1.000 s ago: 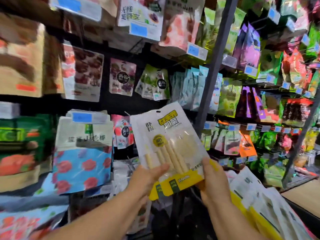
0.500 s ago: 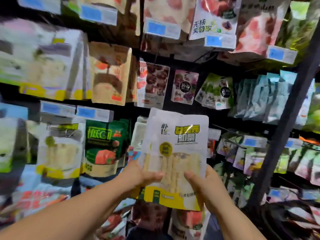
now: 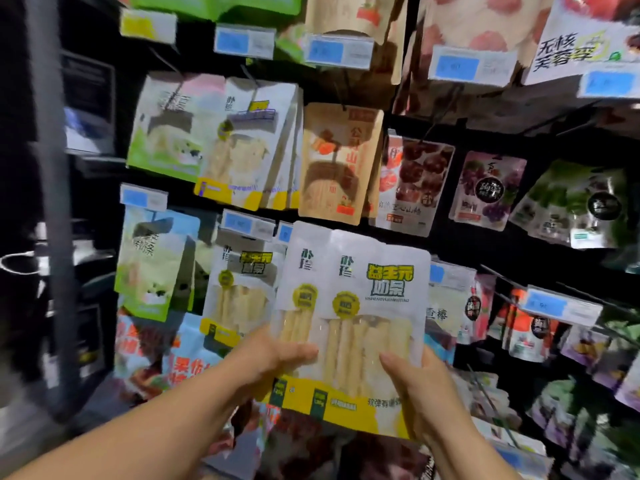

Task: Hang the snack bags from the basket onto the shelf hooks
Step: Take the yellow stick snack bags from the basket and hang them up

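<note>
1. Our left grip grasps the lower left side of the snack bags. The thumb lies across the front and the fingers are hidden behind.
2. Our right grip grasps the lower right side the same way, with the thumb on the clear window and the fingers wrapped behind the edge.
3. Both bare forearms rise from the lower edge of the view. The left comes in on a long diagonal from the lower left corner and the right comes in more steeply.
4. The snack bags stand upright between the two grips, raised in front of the shelf. There appear to be two, fanned so that the rear one shows at the left.
5. Each bag is white on top with green-and-yellow lettering and a round yellow seal. Below that is a clear window showing pale sticks, then a yellow band along the bottom.
6. Just left of them, a matching bag hangs under a blue price tag.
7. More matching bags hang in the row above, beside a brown kraft bag.
</note>
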`<state>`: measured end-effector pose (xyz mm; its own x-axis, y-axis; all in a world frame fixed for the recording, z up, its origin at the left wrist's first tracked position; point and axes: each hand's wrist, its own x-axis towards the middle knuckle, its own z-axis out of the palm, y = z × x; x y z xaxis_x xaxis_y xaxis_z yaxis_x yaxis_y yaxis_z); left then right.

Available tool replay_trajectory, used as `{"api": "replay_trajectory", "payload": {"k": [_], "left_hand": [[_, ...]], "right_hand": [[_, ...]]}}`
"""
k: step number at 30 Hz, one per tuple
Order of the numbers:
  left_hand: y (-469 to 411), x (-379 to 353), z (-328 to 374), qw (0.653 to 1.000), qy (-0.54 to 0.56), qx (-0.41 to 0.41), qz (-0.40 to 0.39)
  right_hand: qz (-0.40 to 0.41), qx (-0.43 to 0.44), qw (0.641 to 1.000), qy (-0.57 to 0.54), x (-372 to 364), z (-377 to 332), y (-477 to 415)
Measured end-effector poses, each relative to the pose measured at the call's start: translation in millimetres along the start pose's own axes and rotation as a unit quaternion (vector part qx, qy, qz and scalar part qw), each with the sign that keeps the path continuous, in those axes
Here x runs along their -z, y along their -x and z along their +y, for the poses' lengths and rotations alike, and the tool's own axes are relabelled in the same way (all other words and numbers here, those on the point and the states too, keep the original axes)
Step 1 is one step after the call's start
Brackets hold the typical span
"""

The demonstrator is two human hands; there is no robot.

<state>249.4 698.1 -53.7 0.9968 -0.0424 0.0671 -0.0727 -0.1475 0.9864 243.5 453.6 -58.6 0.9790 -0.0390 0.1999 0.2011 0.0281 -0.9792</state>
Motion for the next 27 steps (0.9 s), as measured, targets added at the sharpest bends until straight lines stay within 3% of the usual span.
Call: {"api": "replay_trajectory", "payload": {"k": [6,19,27], "left_hand": [[20.7,62.2,-37.7,0.976,0.189,-0.003,0.105],[33.2,131.0,-94.0,0.965,0.192,0.008,0.177],[32.5,149.6,-129.7,0.917,0.239,0.017,0.319]], "right_hand": [[-0.046,-0.010,0.999,0.022,-30.4,22.6,-12.8],[-0.083,-0.017,0.991,0.102,-115.0,53.0,-29.6],[-0.099,-0.039,0.990,0.095,-160.0,61.2,-45.2]]}}
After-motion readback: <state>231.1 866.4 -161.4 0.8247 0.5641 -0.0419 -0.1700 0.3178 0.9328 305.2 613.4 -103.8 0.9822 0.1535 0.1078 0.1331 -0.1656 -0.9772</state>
